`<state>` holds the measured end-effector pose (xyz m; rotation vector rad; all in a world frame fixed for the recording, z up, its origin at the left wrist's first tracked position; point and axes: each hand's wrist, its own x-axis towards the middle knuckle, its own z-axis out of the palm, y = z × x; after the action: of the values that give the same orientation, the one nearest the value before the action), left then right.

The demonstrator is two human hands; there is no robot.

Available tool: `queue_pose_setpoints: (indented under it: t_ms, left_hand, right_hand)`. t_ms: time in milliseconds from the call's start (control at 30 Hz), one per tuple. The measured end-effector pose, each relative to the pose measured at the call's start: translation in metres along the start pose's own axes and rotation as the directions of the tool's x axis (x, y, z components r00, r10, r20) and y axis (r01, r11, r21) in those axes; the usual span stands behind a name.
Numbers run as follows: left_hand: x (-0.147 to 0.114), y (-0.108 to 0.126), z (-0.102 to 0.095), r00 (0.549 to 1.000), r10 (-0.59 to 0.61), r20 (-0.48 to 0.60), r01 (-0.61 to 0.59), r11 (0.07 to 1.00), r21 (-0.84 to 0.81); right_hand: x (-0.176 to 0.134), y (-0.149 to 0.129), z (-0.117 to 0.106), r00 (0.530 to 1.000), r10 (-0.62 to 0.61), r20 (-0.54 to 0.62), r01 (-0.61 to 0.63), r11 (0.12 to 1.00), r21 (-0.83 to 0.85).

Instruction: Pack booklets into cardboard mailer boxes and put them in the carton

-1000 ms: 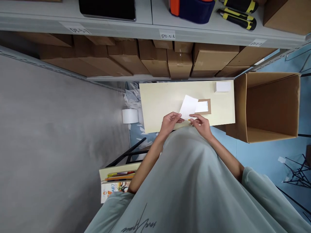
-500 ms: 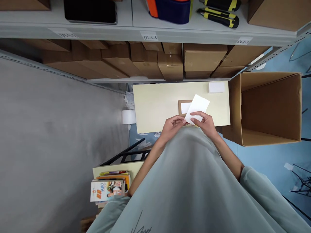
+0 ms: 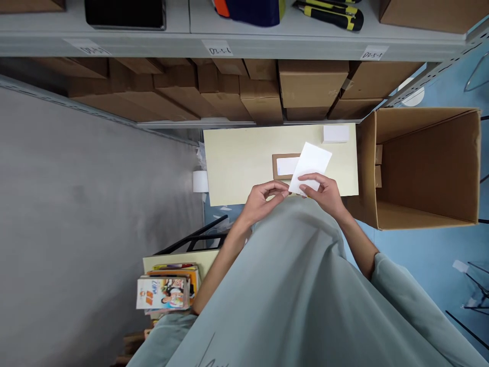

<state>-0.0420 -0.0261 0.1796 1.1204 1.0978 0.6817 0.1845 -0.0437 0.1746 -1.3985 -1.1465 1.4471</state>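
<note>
A white paper sheet (image 3: 310, 165) is tilted in front of me above the pale table, near its front edge. My right hand (image 3: 323, 193) pinches its lower right part between thumb and fingers. At the lower left corner of the sheet, the fingertips of my left hand (image 3: 267, 200) are pinched together against it. Just behind, partly covered by the sheet, lies a small brown carton (image 3: 275, 171) with a white label (image 3: 286, 166) on top. Farther back on the right sits a stack of white sheets (image 3: 336, 134).
A large open cardboard box (image 3: 428, 219) stands right of the table (image 3: 237, 168). Cartons (image 3: 313, 86) fill the shelf ahead; above them lie a phone (image 3: 125, 12) and a utility knife (image 3: 332, 16). Magazines (image 3: 164, 293) are stacked at lower left, and a white roll (image 3: 199, 181) is left of the table.
The sheet has shifted slightly right relative to the carton, so more of the carton's label shows. My left hand has drawn slightly left. The camera view has shifted a little.
</note>
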Motion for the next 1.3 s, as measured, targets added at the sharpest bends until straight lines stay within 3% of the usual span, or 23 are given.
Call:
queue_pose_setpoints:
  t_ms: [1100,1300]
  left_hand:
    - [-0.002,0.005,0.001,0.998,0.054,-0.013,-0.053,0.997,0.059]
    - [-0.002,0.003,0.004,0.995,0.101,-0.004,-0.101,0.992,0.081]
  right_hand:
    - [0.003,0.001,-0.002,0.997,-0.019,0.081,0.021,1.0,-0.02]
    - [0.005,0.009,-0.004,0.997,-0.038,0.071,0.049,0.986,-0.158]
